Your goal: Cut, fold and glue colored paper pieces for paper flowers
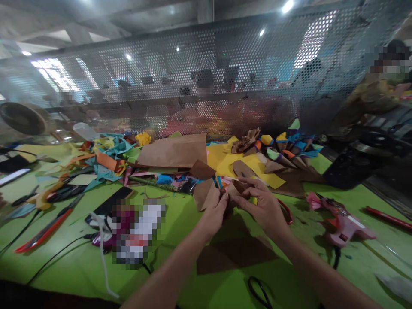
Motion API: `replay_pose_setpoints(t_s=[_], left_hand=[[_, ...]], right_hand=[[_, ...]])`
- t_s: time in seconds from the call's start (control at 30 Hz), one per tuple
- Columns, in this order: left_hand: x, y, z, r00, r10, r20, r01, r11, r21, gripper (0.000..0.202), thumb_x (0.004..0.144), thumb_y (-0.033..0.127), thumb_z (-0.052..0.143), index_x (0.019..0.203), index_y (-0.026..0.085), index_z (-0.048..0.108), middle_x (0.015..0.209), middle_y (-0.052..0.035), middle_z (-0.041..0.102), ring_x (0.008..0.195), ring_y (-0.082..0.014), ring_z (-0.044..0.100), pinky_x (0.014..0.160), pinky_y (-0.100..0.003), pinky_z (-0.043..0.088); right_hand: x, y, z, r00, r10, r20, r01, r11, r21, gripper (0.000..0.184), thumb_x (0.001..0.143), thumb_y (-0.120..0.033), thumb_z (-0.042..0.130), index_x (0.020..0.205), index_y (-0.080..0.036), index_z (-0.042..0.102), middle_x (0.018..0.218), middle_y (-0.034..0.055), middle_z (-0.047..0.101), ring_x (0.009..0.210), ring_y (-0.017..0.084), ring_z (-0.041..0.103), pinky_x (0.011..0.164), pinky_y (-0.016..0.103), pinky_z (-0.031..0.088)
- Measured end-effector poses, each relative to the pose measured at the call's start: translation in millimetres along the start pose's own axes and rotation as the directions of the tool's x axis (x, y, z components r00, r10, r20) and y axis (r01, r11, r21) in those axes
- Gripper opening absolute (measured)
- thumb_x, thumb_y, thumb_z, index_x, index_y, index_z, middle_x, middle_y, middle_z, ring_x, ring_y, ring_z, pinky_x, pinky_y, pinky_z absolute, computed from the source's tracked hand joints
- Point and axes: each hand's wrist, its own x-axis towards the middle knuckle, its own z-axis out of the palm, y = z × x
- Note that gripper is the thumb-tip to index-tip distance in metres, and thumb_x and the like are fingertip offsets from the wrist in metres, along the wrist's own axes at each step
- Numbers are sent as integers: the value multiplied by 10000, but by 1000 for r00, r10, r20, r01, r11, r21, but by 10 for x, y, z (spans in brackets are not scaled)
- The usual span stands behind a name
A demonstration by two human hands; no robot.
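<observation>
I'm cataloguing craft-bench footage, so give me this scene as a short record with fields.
Surface: green table
Left hand: pinching folded brown paper
Right hand: fingers at the brown paper, grip unclear
Beyond hands: yellow paper, with brown paper cones farther right
Right side: pink glue gun
Background: perforated screen

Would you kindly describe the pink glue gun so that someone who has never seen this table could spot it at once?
On the green table, find the person's right hand. Farther right, just before the long red stick, lies the glue gun. Its pink, gun-shaped body and dark cord set it apart from that thin, straight stick.
</observation>
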Motion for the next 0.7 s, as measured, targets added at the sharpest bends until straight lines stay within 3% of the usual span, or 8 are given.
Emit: replay_pose_setpoints(t_s=[0.1, 0.2, 0.3, 0.5, 0.7], left_hand=[[-11, -9, 25, 998, 57, 13, -57, 998, 14, 489, 930, 596, 435, 1220, 205, 480, 913, -39, 621, 796, -168, 590, 721, -283, 510], [-28, 18, 30, 983, 185, -18, -180, 974, 138, 546, 947, 599, 398, 1293, 185, 477, 1131, -106, 624, 1061, -216, 575, 921, -319, 475], [-42, 33, 29, 962, 273, 7, -267, 936, 231, 548, 980, 545, 352, 1362, 168, 460, 1362, -135, 539, 1283, -231, 473, 1091, -334, 356], [-52, -15, 46, 982, 189, 16, -188, 954, 232, 557, 995, 504, 319, 1437, 178, 414, 1482, -114, 459, 1393, -239, 381, 1150, -384, 295], [-81, -55, 68, 985, 169, 28, -170, 949, 266, 509, 978, 524, 351, 1358, 212, 482, 1367, -112, 574, 1302, -263, 497, 1091, -392, 367]], right_hand=[[10, 14, -5, 998, 56, -12, -56, 998, 22, 232, 794, -398, 708, 627, -238, 684, 1173, 83, 659, 1128, 289, 581, 983, 444, 407], [17, 21, -4, 996, 88, -11, -88, 995, 37, 252, 777, -432, 715, 620, -237, 686, 1163, 86, 664, 1118, 290, 581, 981, 440, 406], [21, 45, 4, 994, 113, -8, -112, 992, 59, 249, 768, -435, 720, 627, -232, 690, 1158, 92, 664, 1104, 290, 587, 977, 437, 406], [33, 113, 23, 984, 175, 7, -175, 981, 86, 254, 755, -428, 722, 626, -214, 676, 1141, 103, 665, 1084, 293, 601, 935, 418, 430], [37, 78, 27, 987, 156, -39, -150, 981, 126, 266, 737, -417, 729, 590, -225, 617, 1063, 97, 690, 1054, 286, 608, 901, 404, 446]])
